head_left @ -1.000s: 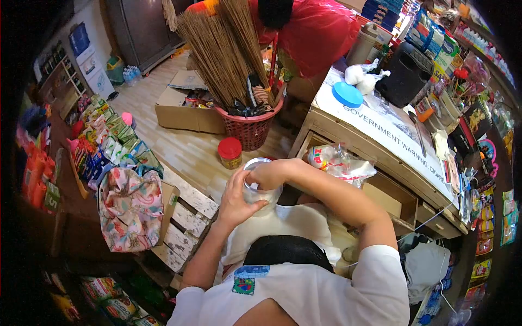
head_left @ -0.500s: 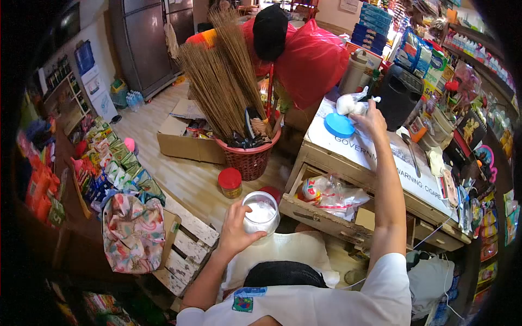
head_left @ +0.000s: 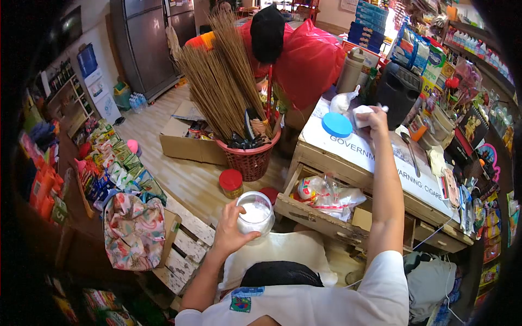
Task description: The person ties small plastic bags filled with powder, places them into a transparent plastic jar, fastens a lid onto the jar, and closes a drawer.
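My left hand (head_left: 230,232) is wrapped round a clear round jar (head_left: 256,213), uncovered, with white contents inside. Over the white-covered top of a wooden cabinet (head_left: 353,145), my right hand (head_left: 376,120) grips a small plastic bag of something white (head_left: 361,114). A second white-filled bag (head_left: 341,102), knotted at its top, rests just left of it. In front of that bag lies a blue round lid (head_left: 337,125). What fills the bags and jar is too small to make out.
Below the cabinet top, an open drawer (head_left: 304,214) holds plastic bags. A black container (head_left: 401,89) stands beyond my right hand. On the floor are a red-lidded jar (head_left: 231,182) and a red basket of stick brooms (head_left: 249,162). A floral bag (head_left: 135,231) sits at left.
My right hand has shifted slightly down from the bag pair, and one white bag is now in its fingers, apart from the other. The left hand with the jar has barely moved.
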`<state>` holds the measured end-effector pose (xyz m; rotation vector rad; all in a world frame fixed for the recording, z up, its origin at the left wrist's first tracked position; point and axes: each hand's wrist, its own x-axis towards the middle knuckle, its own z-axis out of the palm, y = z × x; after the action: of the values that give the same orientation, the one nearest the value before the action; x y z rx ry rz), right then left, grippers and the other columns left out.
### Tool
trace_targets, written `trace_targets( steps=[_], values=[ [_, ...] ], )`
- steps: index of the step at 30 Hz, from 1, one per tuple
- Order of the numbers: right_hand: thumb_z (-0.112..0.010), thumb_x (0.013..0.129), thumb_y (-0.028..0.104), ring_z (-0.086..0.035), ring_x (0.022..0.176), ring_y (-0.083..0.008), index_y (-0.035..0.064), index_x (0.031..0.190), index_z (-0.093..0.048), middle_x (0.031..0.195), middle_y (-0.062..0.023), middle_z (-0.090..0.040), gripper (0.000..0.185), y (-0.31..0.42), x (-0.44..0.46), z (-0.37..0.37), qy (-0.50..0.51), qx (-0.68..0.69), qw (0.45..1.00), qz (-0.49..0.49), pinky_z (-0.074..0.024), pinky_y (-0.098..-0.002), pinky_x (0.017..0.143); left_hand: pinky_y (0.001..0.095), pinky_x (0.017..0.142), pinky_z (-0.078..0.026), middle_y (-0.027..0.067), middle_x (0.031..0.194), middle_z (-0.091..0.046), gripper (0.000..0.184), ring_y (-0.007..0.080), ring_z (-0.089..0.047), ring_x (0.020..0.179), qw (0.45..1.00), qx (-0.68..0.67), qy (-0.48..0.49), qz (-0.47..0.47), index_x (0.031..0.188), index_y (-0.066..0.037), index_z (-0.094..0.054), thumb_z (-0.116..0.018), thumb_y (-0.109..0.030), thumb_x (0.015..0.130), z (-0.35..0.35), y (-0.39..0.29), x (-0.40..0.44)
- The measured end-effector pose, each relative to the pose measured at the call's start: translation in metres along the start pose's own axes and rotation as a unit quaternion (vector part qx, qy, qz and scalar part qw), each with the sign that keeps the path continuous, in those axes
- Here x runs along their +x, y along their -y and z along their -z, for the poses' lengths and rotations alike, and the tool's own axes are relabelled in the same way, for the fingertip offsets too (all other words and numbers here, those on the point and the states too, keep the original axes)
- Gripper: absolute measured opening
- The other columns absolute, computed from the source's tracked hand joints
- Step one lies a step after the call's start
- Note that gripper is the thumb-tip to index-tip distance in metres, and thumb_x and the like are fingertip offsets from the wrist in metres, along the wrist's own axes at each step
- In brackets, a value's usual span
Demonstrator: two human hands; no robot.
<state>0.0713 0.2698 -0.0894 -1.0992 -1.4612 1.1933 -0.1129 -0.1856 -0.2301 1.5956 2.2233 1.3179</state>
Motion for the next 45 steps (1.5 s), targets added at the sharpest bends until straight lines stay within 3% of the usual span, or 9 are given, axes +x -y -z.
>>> trace_targets(
  steps=[3, 6, 12, 20, 24, 28, 33, 36, 45],
  values=[
    [-0.072, 0.070, 0.002, -0.061, 0.084, -0.0259, 0.0137, 0.116, -0.050, 0.106, -0.0099, -0.061, 0.053, 0.000, -0.004, 0.026, 0.043, 0.237, 0.969, -0.046, -0.0501, -0.0555, 0.078, 0.0457, 0.096, -0.041, 0.0187, 0.126, -0.045, 0.069, 0.0389, -0.045, 0.118, 1.000, 0.018, -0.003, 0.016, 0.104, -0.009, -0.046, -0.089, -0.021, 0.052, 0.007, 0.000, -0.003],
    [-0.074, 0.079, 0.017, -0.064, 0.091, -0.0392, 0.0144, 0.122, -0.043, 0.111, -0.0156, -0.058, 0.054, 0.007, -0.017, 0.043, 0.109, 0.388, 0.912, -0.078, -0.0540, -0.0591, 0.075, 0.0458, 0.096, -0.041, 0.0180, 0.126, -0.045, 0.068, 0.0390, -0.046, 0.117, 1.000, 0.024, -0.005, 0.005, 0.103, -0.009, -0.046, -0.089, -0.021, 0.051, 0.010, 0.001, -0.002],
    [-0.071, 0.070, -0.002, -0.066, 0.081, -0.0327, 0.0103, 0.139, -0.029, 0.110, -0.0209, -0.058, 0.082, 0.062, -0.113, -0.008, 0.250, 0.170, 0.948, 0.098, -0.0587, -0.0388, 0.060, 0.0451, 0.101, -0.038, 0.0180, 0.130, -0.043, 0.073, 0.0381, -0.042, 0.123, 1.000, 0.001, 0.005, 0.016, 0.112, -0.008, -0.048, -0.088, -0.023, 0.052, 0.005, 0.003, -0.006],
    [-0.080, 0.052, 0.003, -0.056, 0.101, -0.0174, 0.0091, 0.124, -0.052, 0.112, -0.0024, -0.057, 0.077, 0.042, -0.231, -0.115, 0.559, -0.061, 0.786, 0.255, -0.0438, -0.0307, 0.093, 0.0447, 0.105, -0.034, 0.0194, 0.134, -0.041, 0.110, 0.0387, -0.039, 0.126, 0.999, -0.011, 0.000, 0.046, 0.144, -0.009, -0.024, -0.086, -0.023, 0.055, 0.008, -0.002, -0.006],
    [-0.078, 0.056, 0.007, -0.060, 0.090, -0.0167, 0.0048, 0.107, -0.058, 0.094, -0.0090, -0.063, 0.055, 0.015, -0.268, -0.145, 0.530, -0.203, 0.792, 0.223, -0.0478, -0.0321, 0.081, 0.0445, 0.106, -0.033, 0.0197, 0.136, -0.040, 0.114, 0.0375, -0.039, 0.127, 0.998, -0.025, -0.010, 0.055, 0.145, -0.008, -0.021, -0.087, -0.025, 0.054, 0.010, 0.003, -0.009],
    [-0.074, 0.059, 0.005, -0.062, 0.081, -0.0323, 0.0058, 0.106, -0.057, 0.088, -0.0148, -0.063, 0.050, 0.000, -0.281, -0.160, 0.545, -0.245, 0.733, 0.325, -0.0486, -0.0397, 0.072, 0.0444, 0.107, -0.032, 0.0203, 0.138, -0.039, 0.115, 0.0376, -0.037, 0.129, 0.998, -0.020, -0.012, 0.052, 0.145, -0.005, -0.020, -0.088, -0.027, 0.053, 0.013, 0.006, -0.011],
    [-0.066, 0.062, 0.006, -0.052, 0.087, -0.0264, 0.0085, 0.095, -0.055, 0.088, -0.0063, -0.056, 0.035, -0.026, -0.284, -0.176, 0.486, -0.229, 0.546, 0.643, -0.0442, -0.0369, 0.071, 0.0447, 0.109, -0.030, 0.0205, 0.141, -0.035, 0.116, 0.0390, -0.034, 0.130, 0.995, 0.023, 0.015, 0.101, 0.145, -0.004, -0.018, -0.087, -0.029, 0.055, 0.005, 0.017, -0.017],
    [-0.068, 0.061, 0.007, -0.052, 0.091, -0.0274, 0.0075, 0.091, -0.054, 0.092, -0.0067, -0.056, 0.033, -0.032, -0.282, -0.178, 0.483, -0.261, 0.549, 0.630, -0.0454, -0.0388, 0.073, 0.0445, 0.109, -0.030, 0.0199, 0.142, -0.034, 0.117, 0.0388, -0.034, 0.130, 0.997, -0.014, 0.003, 0.079, 0.145, -0.005, -0.017, -0.087, -0.028, 0.055, 0.007, 0.017, -0.016],
    [-0.070, 0.066, 0.003, -0.064, 0.080, -0.0351, 0.0031, 0.095, -0.061, 0.083, -0.0187, -0.065, 0.030, -0.021, -0.271, -0.168, 0.651, -0.295, 0.631, 0.300, -0.0490, -0.0446, 0.073, 0.0442, 0.108, -0.031, 0.0175, 0.141, -0.035, 0.118, 0.0374, -0.034, 0.129, 0.996, -0.052, 0.007, 0.066, 0.146, -0.009, -0.016, -0.087, -0.025, 0.054, 0.010, 0.011, -0.010]
  ],
)
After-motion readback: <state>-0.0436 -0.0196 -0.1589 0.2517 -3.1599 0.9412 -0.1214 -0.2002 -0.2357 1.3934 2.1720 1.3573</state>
